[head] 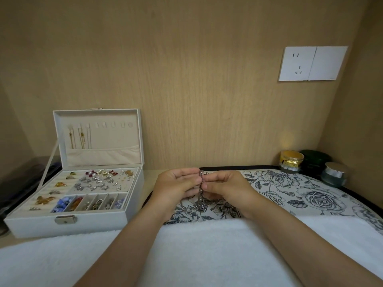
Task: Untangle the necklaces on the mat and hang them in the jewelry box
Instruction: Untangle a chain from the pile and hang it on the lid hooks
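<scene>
wall: we see a pale wood panel at the back, with a white socket plate on its right.
towel: white, nearest us, and it covers the mat's near edge.
mat: flowered with dark edging, it lies on the desk under our hands.
jewelry box: white, open with its lid upright, left of the mat; small pieces fill the tray.
left hand: fingers curled, tips pinching the chains.
right hand: thumb and fingers pinch the same chains, just beside the left.
jars: three stand at the mat's far right corner.
silver necklaces: a tangled bunch hangs from our fingers down onto the mat.
gold necklaces: they hang on hooks inside the lid.
</scene>
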`<state>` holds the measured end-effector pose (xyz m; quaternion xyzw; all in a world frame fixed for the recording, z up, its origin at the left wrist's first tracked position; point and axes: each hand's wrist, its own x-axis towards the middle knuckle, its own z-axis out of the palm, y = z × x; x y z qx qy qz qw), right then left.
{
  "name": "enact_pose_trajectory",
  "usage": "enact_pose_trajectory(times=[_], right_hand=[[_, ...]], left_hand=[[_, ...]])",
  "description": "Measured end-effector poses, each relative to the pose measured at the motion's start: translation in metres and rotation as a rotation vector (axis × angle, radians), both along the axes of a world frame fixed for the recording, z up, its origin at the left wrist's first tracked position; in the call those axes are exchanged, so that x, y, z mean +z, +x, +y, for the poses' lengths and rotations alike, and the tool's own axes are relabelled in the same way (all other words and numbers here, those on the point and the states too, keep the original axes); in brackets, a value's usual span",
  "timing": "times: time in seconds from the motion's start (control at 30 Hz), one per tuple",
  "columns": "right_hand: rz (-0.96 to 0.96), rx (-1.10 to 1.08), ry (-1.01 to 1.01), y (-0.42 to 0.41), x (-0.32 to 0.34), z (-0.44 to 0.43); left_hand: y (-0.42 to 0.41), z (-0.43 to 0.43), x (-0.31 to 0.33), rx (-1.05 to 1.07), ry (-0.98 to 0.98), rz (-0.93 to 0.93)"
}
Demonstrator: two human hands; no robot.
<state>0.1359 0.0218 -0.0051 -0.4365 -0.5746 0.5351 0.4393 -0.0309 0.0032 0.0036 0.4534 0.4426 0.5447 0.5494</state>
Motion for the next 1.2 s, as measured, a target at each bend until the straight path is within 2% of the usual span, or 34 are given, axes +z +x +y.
enact_pose_trajectory(times=[0.1,0.23,0.3,0.47,0.67,0.73,0.77,0.87,1.0,1.03,1.13,1.2], right_hand=[[-0.012,0.015,-0.004,-0.001,0.001,-0.001],[-0.044,-0.009,-0.020,0.003,0.004,-0.001],[-0.069,-0.012,-0.019,0.007,0.005,0.001],[-0.056,0.071,-0.029,0.011,0.009,0.000],[0.280,0.068,-0.127,0.018,0.017,0.004],[0.353,0.060,-0.142,0.020,0.019,0.005],[0.355,0.057,-0.145,0.020,0.021,0.005],[0.122,0.006,-0.035,0.028,0.028,0.004],[-0.384,-0.105,0.258,0.040,0.026,0.004],[-0.509,-0.120,0.304,0.044,0.024,0.006],[-0.822,-0.213,0.356,0.054,0.018,0.012],[-0.938,-0.314,0.356,0.053,0.019,0.010]], left_hand=[[0.004,-0.001,0.000,0.109,0.070,0.109],[0.001,0.001,-0.004,0.183,0.252,0.385],[0.000,0.001,-0.005,0.173,0.265,0.416],[0.001,0.000,-0.002,0.001,0.123,0.217],[-0.005,0.003,0.002,-0.089,-0.032,-0.141],[-0.006,0.003,0.005,-0.086,-0.051,-0.151],[-0.006,0.004,0.006,-0.073,-0.055,-0.093],[-0.009,0.005,0.009,-0.009,-0.013,0.251],[-0.018,-0.004,0.009,0.039,0.233,0.936],[-0.020,-0.005,0.009,0.061,0.274,1.044],[-0.024,-0.002,0.005,0.106,0.297,1.030],[-0.023,0.000,0.004,0.125,0.281,0.986]])
